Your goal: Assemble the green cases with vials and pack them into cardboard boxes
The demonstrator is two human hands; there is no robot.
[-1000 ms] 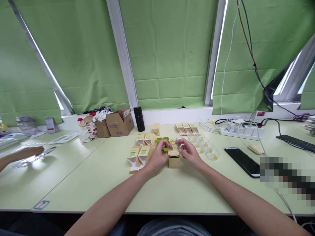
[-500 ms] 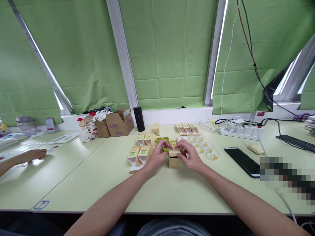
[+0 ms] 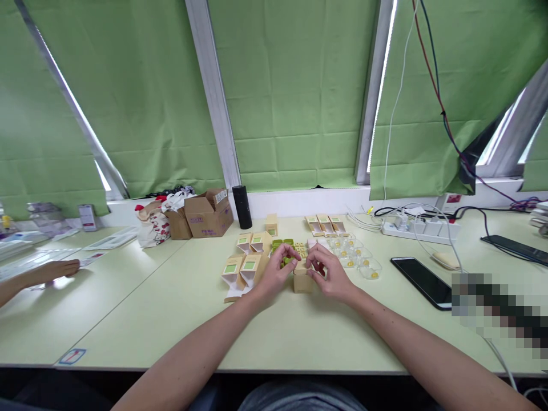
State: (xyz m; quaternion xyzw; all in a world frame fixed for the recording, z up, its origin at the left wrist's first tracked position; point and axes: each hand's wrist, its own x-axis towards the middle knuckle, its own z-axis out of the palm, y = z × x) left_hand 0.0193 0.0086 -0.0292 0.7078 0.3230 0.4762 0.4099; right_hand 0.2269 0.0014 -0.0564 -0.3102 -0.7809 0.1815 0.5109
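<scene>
A small brown cardboard box (image 3: 302, 282) stands upright on the table in front of me. My left hand (image 3: 279, 269) curves around its upper left corner, thumb and fingertips at the top. At the upper right side, my right hand (image 3: 329, 273) pinches the top edge with bent fingers. Part of the box's top is covered by my fingers. Just behind it lie green pieces (image 3: 282, 243) and small yellowish pieces (image 3: 300, 249), partly hidden by my hands. Left of my left hand, several open cardboard boxes with green labels (image 3: 250, 266) lie close by.
Clear plastic cups with yellow bits (image 3: 350, 257) sit right of my hands, with more labelled boxes (image 3: 326, 225) behind. A phone (image 3: 422, 282) and power strip (image 3: 422, 228) are farther right. A black cylinder (image 3: 242, 207) and carton (image 3: 209, 214) stand behind. Another person's hand (image 3: 57, 269) is far left.
The top of the small box has come down, and the dark gap under its front edge has closed. My hands stay nearly in place. The other person's hand shifts slightly left.
</scene>
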